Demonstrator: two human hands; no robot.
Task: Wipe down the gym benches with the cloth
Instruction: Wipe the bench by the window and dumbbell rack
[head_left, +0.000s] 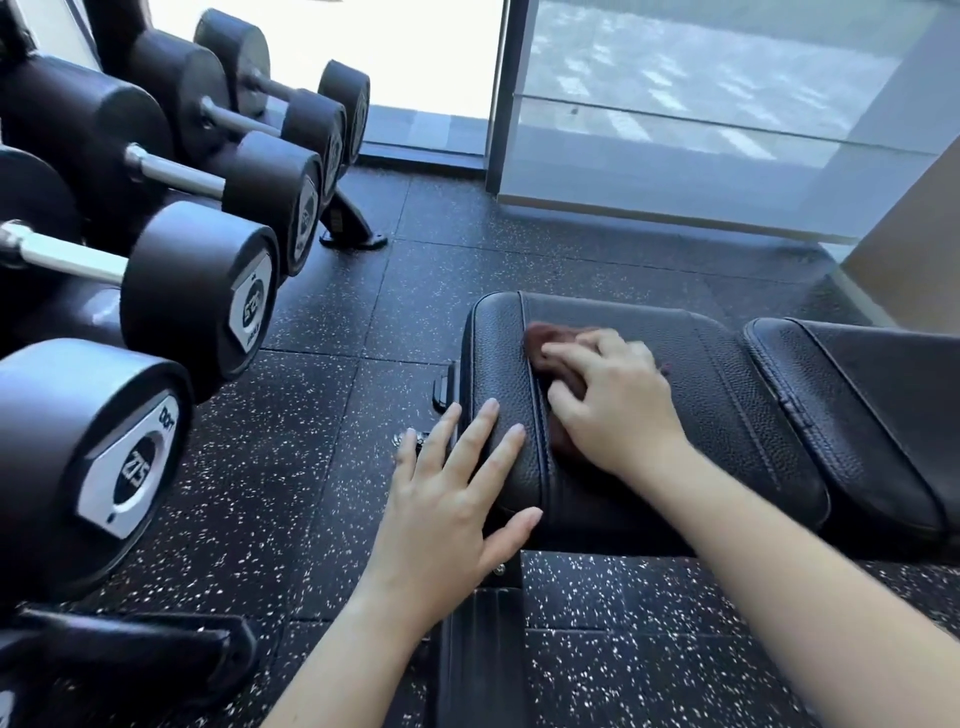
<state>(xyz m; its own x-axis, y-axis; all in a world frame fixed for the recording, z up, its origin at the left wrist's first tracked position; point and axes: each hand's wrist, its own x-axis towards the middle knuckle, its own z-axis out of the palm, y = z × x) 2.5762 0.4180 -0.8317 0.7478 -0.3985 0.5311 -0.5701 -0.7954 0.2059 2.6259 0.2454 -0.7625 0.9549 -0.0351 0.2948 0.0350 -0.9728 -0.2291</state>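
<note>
Right hand (618, 400) is covering most of the cloth (535, 338); only reddish edges are showing. Bench (737, 405) is running off the right edge. Dumbbells (197, 291) are getting clipped at the left, with their label print blurring.

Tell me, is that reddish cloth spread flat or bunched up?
Bunched up: the cloth sits crumpled under the right hand on the bench seat.

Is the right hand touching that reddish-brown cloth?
Touching. The head view shows the right hand lying on the cloth, fingers curled over it on the bench pad.
</note>
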